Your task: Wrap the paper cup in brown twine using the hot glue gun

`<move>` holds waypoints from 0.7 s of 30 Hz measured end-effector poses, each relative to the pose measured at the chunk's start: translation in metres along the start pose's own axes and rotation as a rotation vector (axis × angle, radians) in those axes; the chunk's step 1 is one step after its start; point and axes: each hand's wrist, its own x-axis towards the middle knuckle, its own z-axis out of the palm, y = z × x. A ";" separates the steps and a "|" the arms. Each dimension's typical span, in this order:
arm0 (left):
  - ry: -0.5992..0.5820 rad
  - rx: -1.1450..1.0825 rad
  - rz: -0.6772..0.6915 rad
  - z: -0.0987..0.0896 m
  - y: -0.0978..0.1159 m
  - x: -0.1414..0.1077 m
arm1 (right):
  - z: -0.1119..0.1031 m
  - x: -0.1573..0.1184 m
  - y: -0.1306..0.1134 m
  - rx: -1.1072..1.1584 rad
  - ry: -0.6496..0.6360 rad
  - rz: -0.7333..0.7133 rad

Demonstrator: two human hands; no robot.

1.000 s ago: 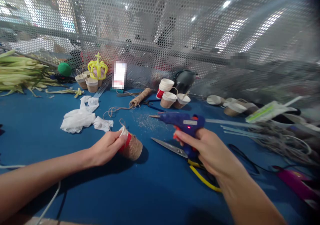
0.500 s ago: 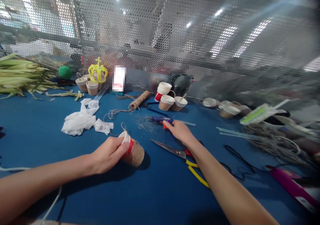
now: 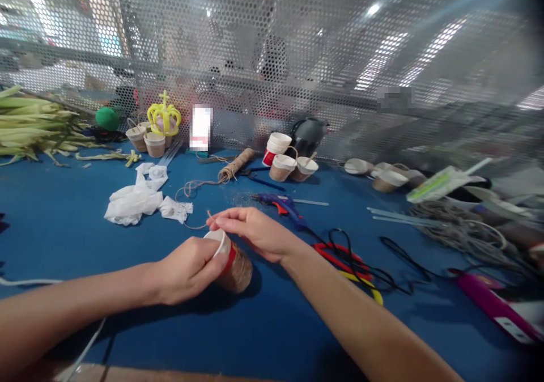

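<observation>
My left hand is closed on the rim of a paper cup, which lies tilted with its mouth toward the upper left. Brown twine covers its lower part and a red band shows above. At the cup's mouth, my right hand pinches the loose twine between thumb and fingers. That twine trails back toward a twine roll. Just beyond my right hand lies a blue glue gun with a red trigger. Scissors with red and yellow handles are partly hidden under my right forearm.
Crumpled white tissue lies left of the cup. Small twine-wrapped cups stand along the perforated metal screen. Black cable, glue sticks and a purple power strip are on the right. Pale husks fill the far left.
My right hand has let go of the glue gun and come left and nearer to the twine at the cup's mouth. The cup, still in my left hand, has shifted slightly right.
</observation>
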 end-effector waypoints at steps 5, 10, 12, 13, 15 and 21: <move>0.027 -0.226 -0.184 -0.004 -0.004 0.002 | -0.006 -0.013 -0.003 0.128 0.215 -0.066; 0.075 -0.476 -0.307 -0.003 -0.002 0.006 | -0.004 -0.030 -0.008 0.009 0.297 -0.170; 0.072 -0.518 -0.335 -0.003 -0.001 0.007 | -0.002 -0.034 -0.008 -0.031 0.325 -0.185; 0.069 -0.532 -0.343 -0.003 -0.001 0.007 | -0.002 -0.035 -0.007 -0.051 0.343 -0.190; 0.060 -0.544 -0.344 -0.002 0.000 0.006 | -0.002 -0.036 -0.006 -0.099 0.374 -0.196; 0.015 -0.499 -0.287 -0.003 0.000 0.003 | -0.002 -0.031 0.001 -0.180 0.402 -0.188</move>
